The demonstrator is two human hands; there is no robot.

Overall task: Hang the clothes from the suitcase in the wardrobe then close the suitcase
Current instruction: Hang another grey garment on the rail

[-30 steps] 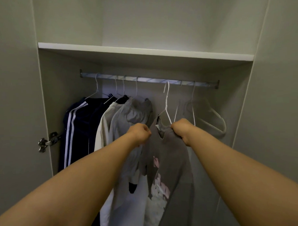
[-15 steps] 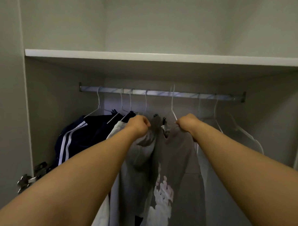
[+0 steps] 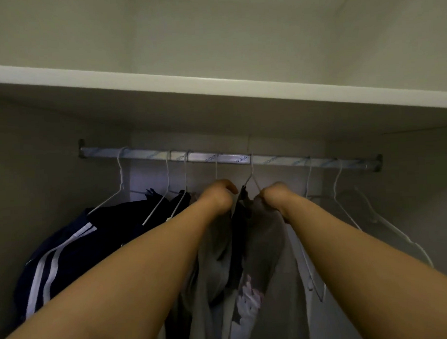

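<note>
Inside the wardrobe a grey printed shirt [image 3: 264, 246] hangs on a white wire hanger [image 3: 252, 177] whose hook reaches the metal rail [image 3: 229, 159]. My left hand [image 3: 219, 196] grips the shirt's left shoulder and my right hand [image 3: 272, 196] grips its right shoulder, both just under the rail. A pale print shows low on the shirt. The suitcase is out of view.
Left of the shirt hang a light grey garment [image 3: 213, 266] and a navy jacket with white stripes [image 3: 68, 256]. Two bare white hangers [image 3: 350, 215] hang at the right end of the rail. A white shelf [image 3: 214, 86] runs close above the rail.
Both hands have lifted the grey shirt and its hanger up toward the rail. The view has moved closer and tilted upward.
</note>
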